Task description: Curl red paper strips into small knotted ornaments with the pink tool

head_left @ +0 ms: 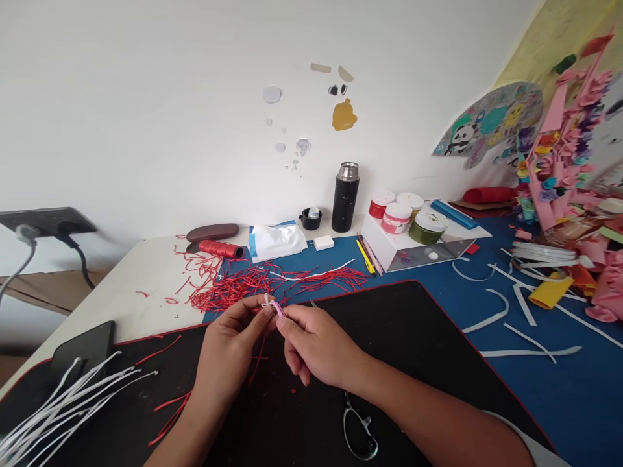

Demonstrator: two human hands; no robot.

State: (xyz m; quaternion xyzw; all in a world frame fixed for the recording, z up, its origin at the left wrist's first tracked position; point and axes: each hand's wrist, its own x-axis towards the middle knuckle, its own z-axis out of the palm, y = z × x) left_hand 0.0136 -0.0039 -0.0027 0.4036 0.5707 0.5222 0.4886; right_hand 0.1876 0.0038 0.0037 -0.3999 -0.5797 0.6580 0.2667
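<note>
My left hand (232,337) and my right hand (311,340) meet over the black mat (438,363), fingertips pinched together. Between them is a small white paper piece (267,301), pinched by my left fingers. My right fingers are closed round a thin pink tool (278,309) whose tip touches the paper. A heap of thin red paper strips (253,285) lies just beyond the hands. A few red strips hang under my left hand.
White strips (63,402) fan out at the lower left beside a dark phone (82,350). Scissors (360,431) lie under my right wrist. Behind stand a black flask (345,198), paint jars (399,214), a red thread spool (221,249), tissues (277,241) and paper crafts (564,168).
</note>
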